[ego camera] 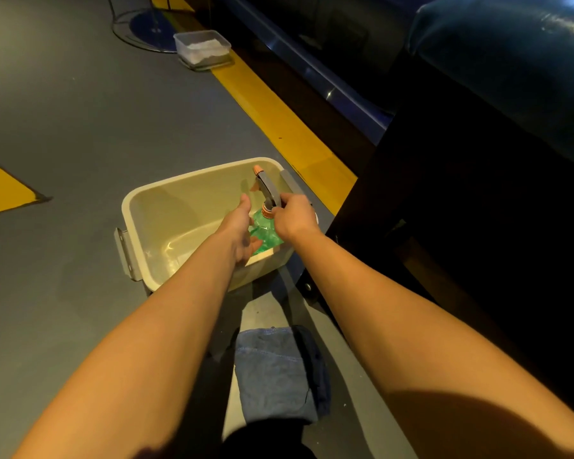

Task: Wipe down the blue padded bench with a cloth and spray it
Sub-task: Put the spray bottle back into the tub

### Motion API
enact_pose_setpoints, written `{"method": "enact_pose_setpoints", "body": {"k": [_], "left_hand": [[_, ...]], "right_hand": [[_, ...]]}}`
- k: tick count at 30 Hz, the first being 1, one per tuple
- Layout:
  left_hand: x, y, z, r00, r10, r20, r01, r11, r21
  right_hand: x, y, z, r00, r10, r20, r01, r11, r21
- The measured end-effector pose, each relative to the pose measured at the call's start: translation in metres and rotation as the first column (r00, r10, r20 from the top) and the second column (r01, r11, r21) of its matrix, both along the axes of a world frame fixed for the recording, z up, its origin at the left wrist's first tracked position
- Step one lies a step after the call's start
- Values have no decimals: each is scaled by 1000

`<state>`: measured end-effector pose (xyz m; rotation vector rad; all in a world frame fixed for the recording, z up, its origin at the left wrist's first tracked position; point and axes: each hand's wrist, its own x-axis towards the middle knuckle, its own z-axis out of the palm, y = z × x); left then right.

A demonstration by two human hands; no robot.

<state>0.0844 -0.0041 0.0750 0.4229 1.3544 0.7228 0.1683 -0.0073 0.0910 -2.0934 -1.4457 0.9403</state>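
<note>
A green spray bottle (265,230) with a grey trigger head and orange nozzle sits inside a beige plastic bin (153,207) on the floor. My right hand (292,215) is closed around the bottle's neck, just below the trigger head. My left hand (241,226) cups the bottle's left side, fingers curled under it. A folded blue-grey cloth (272,372) lies on the floor below the bin, between my forearms. The dark blue padded bench (497,58) fills the upper right, glossy and mostly in shadow.
A clear lidded container (202,48) with something white inside stands at the top by a yellow floor stripe (279,117). A round stand base (146,26) sits behind it. A dark bench frame (444,200) runs along the right. Grey floor spreads left.
</note>
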Motion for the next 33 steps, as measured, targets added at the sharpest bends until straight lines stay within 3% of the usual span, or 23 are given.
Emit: {"method": "enact_pose_setpoints", "body": {"k": [4,7,9,11,14,17,20,23,25,29,33], "left_hand": [[5,-3,13,994,-37,-107,42,998,49],[8,-10,24,954,54,-296,21,969,245],[6,-34,31,890,177,-420,70,858,509],[2,-70,27,851,263,-454,120,744,657],[-5,-122,-8,800,312,-513,196,672,714],[-4,-159,-53,714,233,-660,233,810,538],[-5,-184,-84,656,55,-752,136,972,189],[-6,-196,-95,708,-127,-695,92,992,-87],[-2,-200,-98,775,-184,-605,93,979,-179],[8,-201,-102,836,-250,-488,148,960,-237],[11,-201,-94,783,-299,-545,256,954,-156]], "right_hand": [[-2,-4,13,998,19,58,-18,1000,-17],[-2,-27,20,994,41,98,-63,969,241],[3,-61,19,992,93,88,-124,878,463],[15,-95,5,993,103,64,-121,809,575],[34,-134,-38,997,56,57,-75,887,456],[45,-161,-79,992,-57,111,53,998,33],[52,-179,-105,976,-196,91,212,946,-245],[54,-186,-117,961,-267,72,276,907,-319],[53,-185,-121,948,-317,36,308,880,-362],[49,-187,-129,933,-341,-114,258,855,-450],[43,-187,-118,909,-331,-252,191,870,-453]]}}
